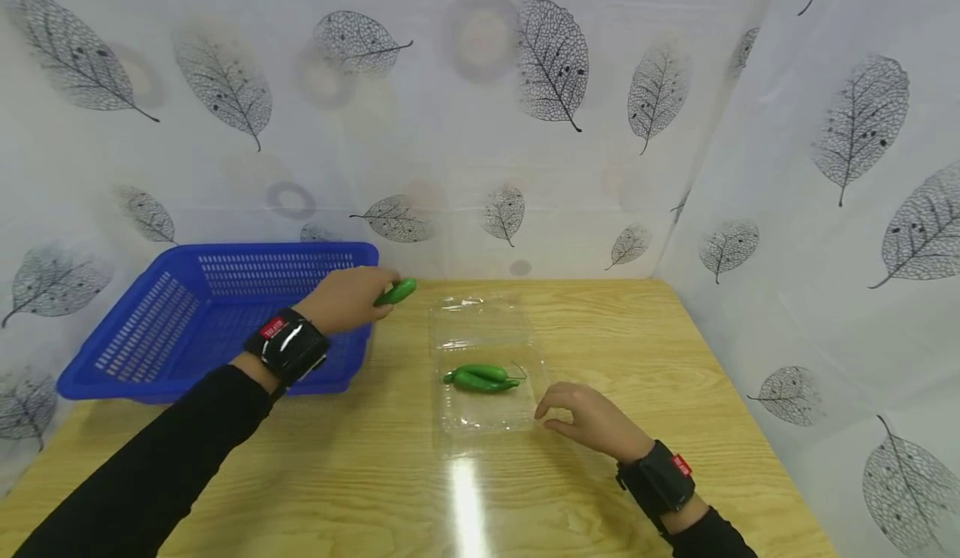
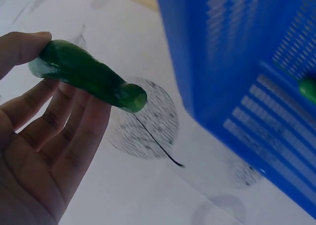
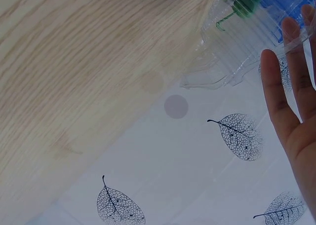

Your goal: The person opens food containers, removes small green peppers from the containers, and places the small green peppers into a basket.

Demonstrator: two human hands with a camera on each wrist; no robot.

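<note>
Centre-left of the head view: I saw the left hand (image 1: pixel 347 298) pinching a green pepper (image 1: pixel 396 292) between thumb and fingers, above the right side of a blue basket (image 1: pixel 262 248). In the left wrist view I made out another pepper (image 2: pixel 308 89) inside the basket, at the right edge of the frame.

Centre of the head view: clear plastic container (image 1: pixel 472 414), lid folded back, two green peppers (image 1: pixel 483 384) lying side by side in it.

Lower right: right hand (image 1: pixel 592 420) held nothing, fingers loosely bent and apart, at the container's right edge; I could not tell whether they touched it.

Wood-grain table (image 1: pixel 630 341) below; leaf-printed sheeting (image 1: pixel 450 141) filled the upper frame.
</note>
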